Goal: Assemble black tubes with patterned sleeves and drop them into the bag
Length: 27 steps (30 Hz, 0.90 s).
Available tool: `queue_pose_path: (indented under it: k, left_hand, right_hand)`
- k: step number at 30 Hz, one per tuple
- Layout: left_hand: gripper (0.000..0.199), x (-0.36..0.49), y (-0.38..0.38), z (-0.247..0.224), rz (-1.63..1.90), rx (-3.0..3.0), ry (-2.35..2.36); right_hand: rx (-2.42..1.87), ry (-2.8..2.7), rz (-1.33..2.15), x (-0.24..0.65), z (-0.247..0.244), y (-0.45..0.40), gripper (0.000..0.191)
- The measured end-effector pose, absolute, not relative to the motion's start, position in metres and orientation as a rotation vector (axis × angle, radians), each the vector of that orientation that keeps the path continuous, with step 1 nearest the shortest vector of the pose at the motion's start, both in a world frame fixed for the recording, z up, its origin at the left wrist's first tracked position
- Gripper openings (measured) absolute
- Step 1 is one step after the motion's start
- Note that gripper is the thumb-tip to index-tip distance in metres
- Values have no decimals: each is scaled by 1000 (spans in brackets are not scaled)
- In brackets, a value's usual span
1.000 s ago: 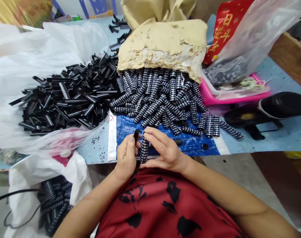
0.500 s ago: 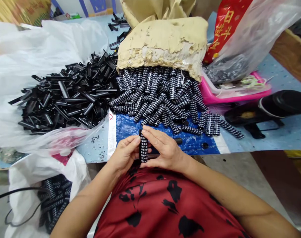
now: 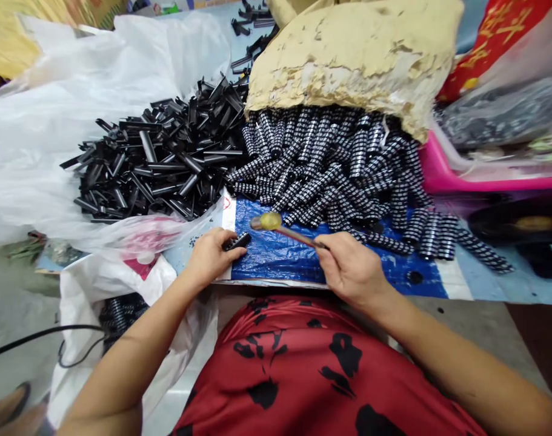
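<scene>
Yellow-headed mallet [image 3: 272, 221] in right hand [image 3: 351, 269], left hand [image 3: 208, 257] pinning black clip [image 3: 237, 241]

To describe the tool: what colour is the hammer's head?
Yellowish, on the hammer in the right hand; head view.

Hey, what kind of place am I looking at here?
Probably a small hand-assembly workshop: a heap of plain black clips, a heap of patterned clips spilling from a sack, and a small hammer in the right hand.

Blue-topped table [image 3: 507, 284], grey concrete floor [image 3: 21, 357], w/ bright light.
</scene>
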<state>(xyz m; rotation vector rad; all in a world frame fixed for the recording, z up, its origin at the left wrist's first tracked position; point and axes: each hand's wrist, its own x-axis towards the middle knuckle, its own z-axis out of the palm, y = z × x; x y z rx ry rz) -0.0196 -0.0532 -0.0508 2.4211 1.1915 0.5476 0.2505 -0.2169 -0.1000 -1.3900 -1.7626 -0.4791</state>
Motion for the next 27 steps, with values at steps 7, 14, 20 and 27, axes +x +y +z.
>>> queue_pose_path:
  k: [7, 14, 20, 27]
  left_hand:
    - [32, -14, -43, -50, 395, 2246, 1142]
    - [42, -8, -21, -37, 211, 2155, 1034]
    - [30, 1, -35, -31, 256, 2405, 1122]
    - [32, -153, -81, 36, -147, 2384, 1229]
  right_hand:
    - [-1543, -1937, -571, 231, -85, -191, 26]
    - [-1057, -2050, -472, 213, -86, -197, 25]
    - [-1181, -2123, -493, 210, -99, -201, 19]
    - [-1300, -1988, -566, 259, -122, -217, 18]
